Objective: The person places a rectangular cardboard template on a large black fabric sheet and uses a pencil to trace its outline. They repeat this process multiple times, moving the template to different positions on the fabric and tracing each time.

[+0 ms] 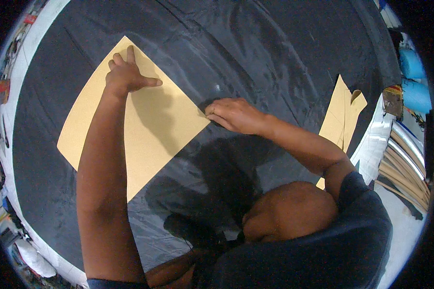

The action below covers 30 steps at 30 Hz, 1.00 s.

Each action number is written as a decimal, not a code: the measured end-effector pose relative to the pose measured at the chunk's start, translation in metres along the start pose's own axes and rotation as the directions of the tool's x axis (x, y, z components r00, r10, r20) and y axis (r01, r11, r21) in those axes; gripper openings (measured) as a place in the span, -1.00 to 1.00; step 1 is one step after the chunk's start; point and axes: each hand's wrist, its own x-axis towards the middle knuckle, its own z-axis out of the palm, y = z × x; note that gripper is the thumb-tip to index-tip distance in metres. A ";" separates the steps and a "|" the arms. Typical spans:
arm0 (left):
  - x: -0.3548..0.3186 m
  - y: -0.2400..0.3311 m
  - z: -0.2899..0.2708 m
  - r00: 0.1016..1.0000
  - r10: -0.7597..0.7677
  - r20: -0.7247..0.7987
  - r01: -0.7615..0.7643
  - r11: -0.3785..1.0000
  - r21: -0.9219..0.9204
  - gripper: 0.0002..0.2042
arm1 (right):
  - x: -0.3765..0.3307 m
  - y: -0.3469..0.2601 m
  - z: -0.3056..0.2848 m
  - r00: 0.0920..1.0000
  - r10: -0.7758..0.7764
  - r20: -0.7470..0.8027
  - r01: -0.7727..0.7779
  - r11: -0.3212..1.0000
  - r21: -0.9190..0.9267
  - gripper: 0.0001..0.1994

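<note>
A large four-sided sheet of tan paper (pixel 156 149) lies flat on dark, shiny, creased fabric (pixel 275 62). Near the sheet's far corner, my left hand (pixel 124 76) presses down with fingers spread and thumb stretched to the right. My right hand (pixel 236 115) is closed at the sheet's right corner, pinching it between thumb and fingers. The left forearm crosses over the sheet and hides part of its near left side.
Narrow cut pieces of the same tan paper (pixel 340 111), one curled at its end, lie to the right, partly behind my right arm. Past the fabric's right edge are blue rolls (pixel 416 96) and several long tan rolls or strips (pixel 404 176). Clutter lines the left rim.
</note>
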 end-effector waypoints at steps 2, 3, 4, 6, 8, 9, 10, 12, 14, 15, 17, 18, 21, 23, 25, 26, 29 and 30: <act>-0.002 -0.001 -0.001 1.000 0.000 -0.016 0.000 1.000 -0.004 0.41 | 0.000 -0.001 -0.002 0.999 -0.005 0.033 0.005 1.000 -0.019 -0.86; -0.003 -0.001 -0.003 1.000 -0.004 -0.014 0.004 1.000 -0.002 0.41 | 0.002 -0.001 -0.002 1.000 -0.011 0.022 0.011 1.000 -0.026 -0.86; -0.002 -0.001 -0.003 1.000 -0.004 -0.012 0.004 1.000 -0.001 0.41 | 0.002 -0.001 -0.002 1.000 -0.013 0.011 0.013 0.999 -0.035 -0.85; -0.002 0.000 -0.003 1.000 -0.005 -0.014 0.005 1.000 0.000 0.41 | 0.002 0.000 -0.003 1.000 -0.019 0.021 0.020 1.000 -0.023 -0.85; -0.001 0.002 0.001 1.000 -0.003 -0.019 0.003 1.000 0.002 0.41 | 0.000 0.002 -0.001 0.999 -0.014 0.035 0.015 0.999 -0.032 -0.84; 0.000 0.002 0.002 1.000 -0.003 -0.007 0.003 1.000 -0.002 0.41 | -0.001 0.002 -0.001 0.999 -0.007 0.045 0.010 0.999 -0.049 -0.84; 0.000 0.002 0.000 1.000 -0.004 0.001 0.004 1.000 -0.006 0.40 | 0.000 0.001 -0.002 0.999 -0.003 0.054 0.006 0.998 -0.068 -0.84; 0.000 0.002 -0.001 1.000 0.000 0.004 0.000 1.000 -0.018 0.41 | 0.000 -0.001 -0.004 0.999 0.003 0.052 -0.001 0.999 -0.033 -0.85; 0.000 0.001 -0.001 1.000 0.007 -0.013 -0.008 1.000 -0.030 0.41 | 0.000 0.000 -0.005 0.998 0.006 0.059 -0.004 1.000 -0.022 -0.85; 0.000 0.001 0.000 1.000 0.009 -0.009 -0.009 0.999 -0.033 0.41 | -0.001 0.001 -0.004 0.998 0.008 0.068 -0.006 1.000 -0.029 -0.85; -0.001 0.001 -0.002 1.000 0.007 -0.013 -0.007 0.999 -0.033 0.42 | -0.001 0.004 -0.004 0.997 0.006 0.072 -0.004 1.000 -0.028 -0.85; -0.002 0.003 -0.002 1.000 0.012 -0.021 -0.013 0.999 -0.032 0.42 | -0.004 0.004 -0.003 0.998 0.005 0.070 -0.003 1.000 -0.018 -0.85; -0.009 -0.001 0.002 0.996 0.007 -0.092 -0.010 0.999 -0.034 0.38 | 0.002 -0.001 -0.012 0.990 0.046 0.133 -0.052 0.998 0.037 -0.80; -0.016 -0.004 0.015 0.984 0.020 -0.177 -0.031 0.998 -0.059 0.29 | 0.006 -0.003 -0.018 0.991 0.083 0.107 -0.089 0.994 0.057 -0.78; -0.034 -0.013 0.052 0.897 0.074 -0.436 -0.213 0.936 -0.281 0.07 | 0.012 -0.001 -0.015 0.995 0.094 -0.012 -0.093 0.993 0.075 -0.77; -0.055 -0.008 0.068 0.888 0.071 -0.455 -0.214 0.939 -0.270 -0.02 | 0.010 0.005 -0.011 0.982 0.149 -0.118 -0.141 0.987 0.079 -0.77; -0.158 0.012 0.095 0.928 0.111 -0.356 -0.183 0.967 -0.175 -0.15 | 0.015 0.006 -0.013 0.925 0.337 -0.175 -0.350 0.936 -0.048 -0.77; -0.188 0.014 0.099 0.943 0.090 -0.320 -0.152 0.973 -0.174 -0.15 | 0.019 0.009 -0.009 0.946 0.239 -0.221 -0.273 0.952 -0.137 -0.76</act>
